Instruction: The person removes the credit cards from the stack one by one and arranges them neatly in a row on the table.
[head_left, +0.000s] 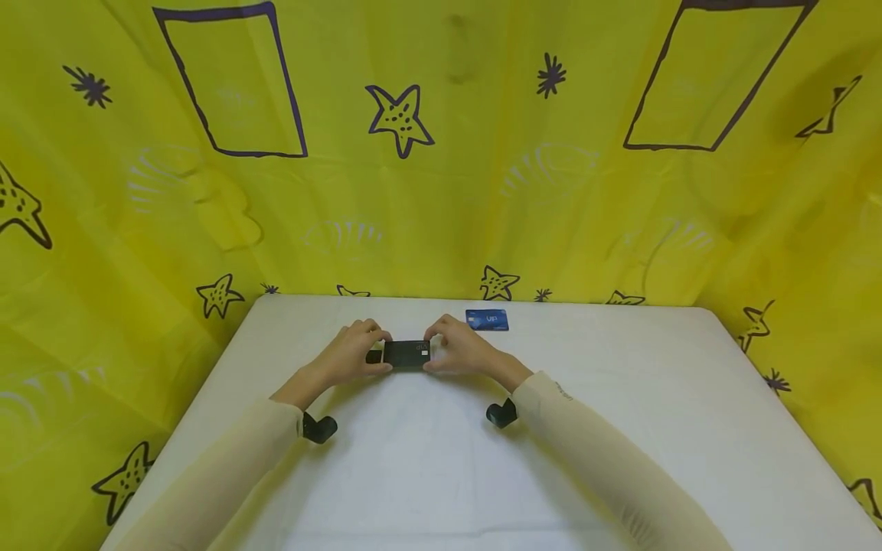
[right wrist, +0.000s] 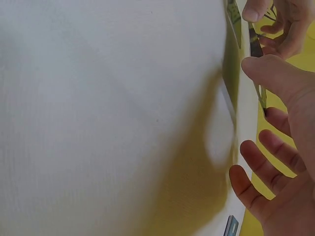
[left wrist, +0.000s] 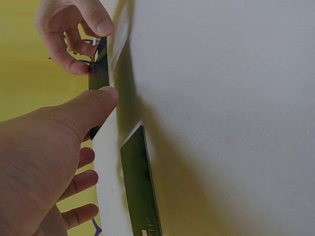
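Note:
A black card (head_left: pixel 406 354) with "VIP" lettering and a pale chip is held up by its two short ends, a little above the table. My left hand (head_left: pixel 350 353) pinches its left end between thumb and finger. At its right end, my right hand (head_left: pixel 465 350) pinches it the same way. A second black card (left wrist: pixel 140 184) with VIP lettering lies on the table below my left hand, partly hidden by that hand in the head view. Just beyond my right hand lies a blue card (head_left: pixel 487 320); its edge (right wrist: pixel 231 226) shows low in the right wrist view.
The table (head_left: pixel 620 428) has a white cover, and its far edge runs just behind the blue card. Yellow curtain (head_left: pixel 448 207) with star drawings hangs behind and at both sides. A dark wrist mount (head_left: pixel 320 428) sits on each sleeved wrist.

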